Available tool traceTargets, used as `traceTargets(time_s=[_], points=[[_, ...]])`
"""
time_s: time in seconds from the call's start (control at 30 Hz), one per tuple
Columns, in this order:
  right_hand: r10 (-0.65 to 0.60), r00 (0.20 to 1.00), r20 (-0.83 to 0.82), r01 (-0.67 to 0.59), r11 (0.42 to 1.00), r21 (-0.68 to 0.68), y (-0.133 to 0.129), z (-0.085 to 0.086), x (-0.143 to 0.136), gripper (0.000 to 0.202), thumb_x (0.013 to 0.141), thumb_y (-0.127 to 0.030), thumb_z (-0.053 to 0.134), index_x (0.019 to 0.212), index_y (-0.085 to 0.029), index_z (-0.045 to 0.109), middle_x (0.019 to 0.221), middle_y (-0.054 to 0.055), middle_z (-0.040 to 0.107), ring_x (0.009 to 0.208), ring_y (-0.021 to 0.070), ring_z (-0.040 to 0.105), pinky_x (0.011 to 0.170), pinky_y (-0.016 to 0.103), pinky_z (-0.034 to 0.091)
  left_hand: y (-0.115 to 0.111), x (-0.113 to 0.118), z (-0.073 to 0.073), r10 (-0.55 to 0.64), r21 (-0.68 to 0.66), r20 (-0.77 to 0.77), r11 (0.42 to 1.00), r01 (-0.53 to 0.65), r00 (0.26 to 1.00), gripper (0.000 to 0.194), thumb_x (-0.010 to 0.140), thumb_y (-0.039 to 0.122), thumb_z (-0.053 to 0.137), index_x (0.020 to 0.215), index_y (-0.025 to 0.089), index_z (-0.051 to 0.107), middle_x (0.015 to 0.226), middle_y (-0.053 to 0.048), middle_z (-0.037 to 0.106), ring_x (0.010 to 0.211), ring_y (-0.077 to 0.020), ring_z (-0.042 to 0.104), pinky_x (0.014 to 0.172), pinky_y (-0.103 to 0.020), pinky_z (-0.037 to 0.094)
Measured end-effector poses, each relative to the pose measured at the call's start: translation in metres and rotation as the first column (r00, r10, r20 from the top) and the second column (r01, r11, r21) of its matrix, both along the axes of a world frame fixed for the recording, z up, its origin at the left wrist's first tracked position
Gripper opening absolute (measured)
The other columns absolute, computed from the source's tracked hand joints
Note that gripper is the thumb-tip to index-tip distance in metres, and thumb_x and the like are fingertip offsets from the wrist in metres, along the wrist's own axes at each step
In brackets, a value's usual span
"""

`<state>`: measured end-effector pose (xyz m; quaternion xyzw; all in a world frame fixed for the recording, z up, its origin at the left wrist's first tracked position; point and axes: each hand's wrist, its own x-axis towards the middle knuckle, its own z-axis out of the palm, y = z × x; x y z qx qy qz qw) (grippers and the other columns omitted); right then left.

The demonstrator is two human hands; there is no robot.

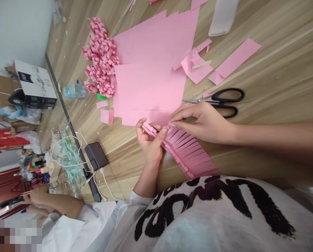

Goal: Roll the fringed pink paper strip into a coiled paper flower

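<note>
A pink paper strip cut into a fringe (191, 152) slants down from my hands toward my shirt. Small folded loops run along its left edge. My left hand (151, 143) grips that looped edge between thumb and fingers. Thumb and fingertips of my right hand (203, 120) pinch one of the narrow fringe strips close to my left thumb. Black-handled scissors (228, 101) lie just beyond my right hand, blades pointing left. Past my hands rest flat sheets of pink paper (151, 80), partly overlapping.
Curled pink paper flowers (101, 57) are heaped beside the sheets. Pink offcuts (237, 59) lie to the right. A dark box (96, 155) with white cables and a plastic bottle (74, 91) stand leftward. Another person's arm (59, 203) is at lower left.
</note>
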<state>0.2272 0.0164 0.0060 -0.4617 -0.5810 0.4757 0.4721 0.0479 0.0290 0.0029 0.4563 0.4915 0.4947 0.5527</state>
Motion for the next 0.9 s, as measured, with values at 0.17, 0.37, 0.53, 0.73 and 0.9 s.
traceTargets(time_s=[0.17, 0.37, 0.53, 0.73, 0.9], points=[[-0.008, 1.0, 0.018, 0.008, 1.0, -0.015, -0.0004, -0.0002, -0.0005, 0.018, 0.087, -0.019, 0.06, 0.082, -0.015, 0.077, 0.083, 0.005, 0.077, 0.076, 0.0165, 0.067, 0.071, 0.029, 0.051, -0.0002, -0.0003, -0.0005, 0.012, 0.007, -0.022, 1.0, -0.012, 1.0, 0.067, 0.057, 0.025, 0.094, 0.109, 0.028, 0.051, 0.074, 0.011, 0.063, 0.066, -0.0045, 0.066, 0.073, -0.018, 0.055], [-0.012, 1.0, 0.0, 0.012, 1.0, -0.003, 0.0001, -0.0014, -0.0007, 0.017, 0.086, -0.018, 0.061, 0.081, -0.016, 0.077, 0.084, 0.005, 0.078, 0.076, 0.0165, 0.068, 0.07, 0.029, 0.051, -0.0002, -0.0011, -0.0017, 0.01, 0.023, -0.02, 1.0, -0.01, 1.0, 0.067, 0.057, 0.025, 0.093, 0.109, 0.028, 0.052, 0.074, 0.011, 0.062, 0.066, -0.0044, 0.066, 0.073, -0.018, 0.056], [-0.019, 0.999, -0.038, 0.019, 1.0, 0.008, 0.0009, -0.0026, -0.0009, 0.014, 0.083, -0.019, 0.064, 0.076, -0.016, 0.076, 0.081, 0.005, 0.077, 0.074, 0.0161, 0.067, 0.068, 0.028, 0.051, -0.0005, -0.0006, -0.0021, 0.001, 0.04, 0.002, 0.999, -0.001, 1.0, 0.065, 0.058, 0.023, 0.093, 0.109, 0.028, 0.053, 0.075, 0.01, 0.063, 0.067, -0.0042, 0.066, 0.073, -0.017, 0.056], [-0.003, 0.996, -0.091, 0.004, 1.0, 0.015, 0.0042, -0.0053, 0.0, 0.011, 0.081, -0.019, 0.066, 0.074, -0.015, 0.074, 0.079, 0.006, 0.076, 0.073, 0.0154, 0.066, 0.067, 0.027, 0.049, 0.0003, -0.0009, -0.0024, -0.005, 0.049, -0.062, 0.999, 0.008, 0.998, 0.067, 0.058, 0.03, 0.094, 0.109, 0.029, 0.051, 0.074, 0.01, 0.061, 0.065, -0.005, 0.066, 0.071, -0.018, 0.055], [0.02, 0.991, -0.134, -0.019, 1.0, 0.006, 0.0058, -0.0039, 0.0005, 0.009, 0.079, -0.019, 0.069, 0.072, -0.014, 0.072, 0.074, 0.004, 0.072, 0.067, 0.0118, 0.06, 0.064, 0.024, 0.047, -0.0002, -0.005, -0.0019, -0.058, 0.064, -0.1, 0.996, 0.064, 0.993, 0.062, 0.065, 0.029, 0.091, 0.111, 0.031, 0.05, 0.077, 0.009, 0.062, 0.067, -0.0053, 0.068, 0.071, -0.017, 0.056]])
